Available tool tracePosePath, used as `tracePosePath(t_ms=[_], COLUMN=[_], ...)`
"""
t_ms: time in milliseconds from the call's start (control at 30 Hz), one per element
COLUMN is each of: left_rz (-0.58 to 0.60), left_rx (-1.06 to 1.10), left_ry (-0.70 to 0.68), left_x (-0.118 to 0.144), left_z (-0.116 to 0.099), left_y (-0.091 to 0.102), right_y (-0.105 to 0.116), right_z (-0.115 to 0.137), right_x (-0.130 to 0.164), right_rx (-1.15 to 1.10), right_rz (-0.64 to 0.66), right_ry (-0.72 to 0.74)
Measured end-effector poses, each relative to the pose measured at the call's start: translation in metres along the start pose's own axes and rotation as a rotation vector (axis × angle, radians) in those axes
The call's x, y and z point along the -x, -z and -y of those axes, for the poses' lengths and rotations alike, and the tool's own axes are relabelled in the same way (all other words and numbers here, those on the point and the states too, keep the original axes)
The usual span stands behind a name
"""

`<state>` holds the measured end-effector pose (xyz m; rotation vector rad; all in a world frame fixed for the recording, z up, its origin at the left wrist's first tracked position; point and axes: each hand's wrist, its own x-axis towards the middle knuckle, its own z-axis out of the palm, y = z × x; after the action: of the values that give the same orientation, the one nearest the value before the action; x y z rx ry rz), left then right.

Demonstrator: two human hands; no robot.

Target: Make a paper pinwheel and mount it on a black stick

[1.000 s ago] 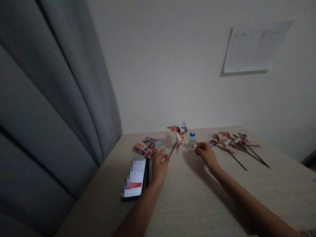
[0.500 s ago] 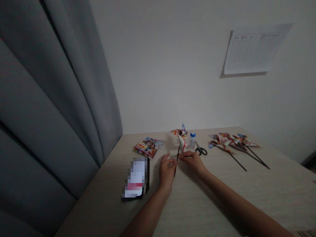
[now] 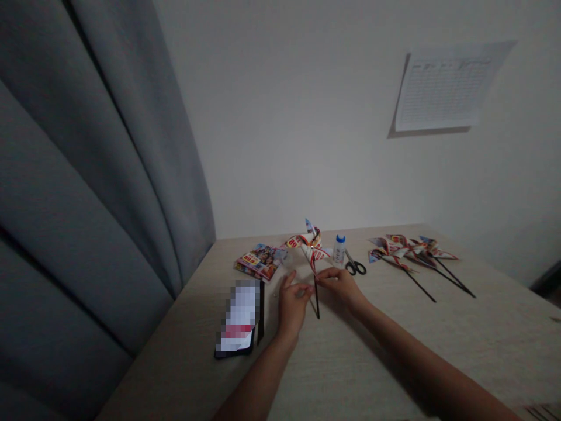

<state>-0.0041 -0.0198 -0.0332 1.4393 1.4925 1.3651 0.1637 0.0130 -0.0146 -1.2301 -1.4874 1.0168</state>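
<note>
A paper pinwheel [image 3: 312,245] with folded printed blades on a thin dark stick stands upright between my hands, above the table. The thumb and a finger of my left hand [image 3: 293,305] are closed at the stick from the left, one finger raised apart. From the right, my right hand [image 3: 344,286] pinches the pinwheel where the lowest blade meets the stick. The stick's lower end sticks out below my fingers. Behind my right hand are a white glue bottle [image 3: 339,251] with a blue cap and dark-handled scissors [image 3: 356,268].
Several finished pinwheels [image 3: 405,252] lie together on the right of the table [image 3: 394,362]. To the left are a stack of printed leaflets [image 3: 259,262] and a phone [image 3: 239,318] with a blurred screen, a dark strip beside it. A grey curtain [image 3: 109,146] hangs at the left.
The pinwheel's head has turned and tipped to the left, so its printed blades now face me more. The stick's lower end has swung right. My hands have hardly moved.
</note>
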Motion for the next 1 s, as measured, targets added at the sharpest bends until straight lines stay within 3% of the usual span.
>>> tracePosePath(t_ms=[400,600,800,1000], left_rz=[0.017,0.081,0.061,0.052], left_rx=[-0.037,-0.016,0.027,0.033], left_ry=[-0.035,-0.095,-0.136,-0.099], left_x=[-0.002,0.001,-0.004,-0.013], left_z=[-0.008,-0.024,-0.044,-0.052], left_y=[0.005,-0.010,-0.024,-0.057], right_y=[0.016,0.029,0.046,0.072], right_z=[0.012,0.022,0.033,0.033], right_x=[0.003,0.003,0.001,0.003], right_rx=[0.012,0.013,-0.009,0.034], right_rz=[0.005,-0.032,-0.085,-0.183], right_ry=[0.034,0.118,0.161,0.137])
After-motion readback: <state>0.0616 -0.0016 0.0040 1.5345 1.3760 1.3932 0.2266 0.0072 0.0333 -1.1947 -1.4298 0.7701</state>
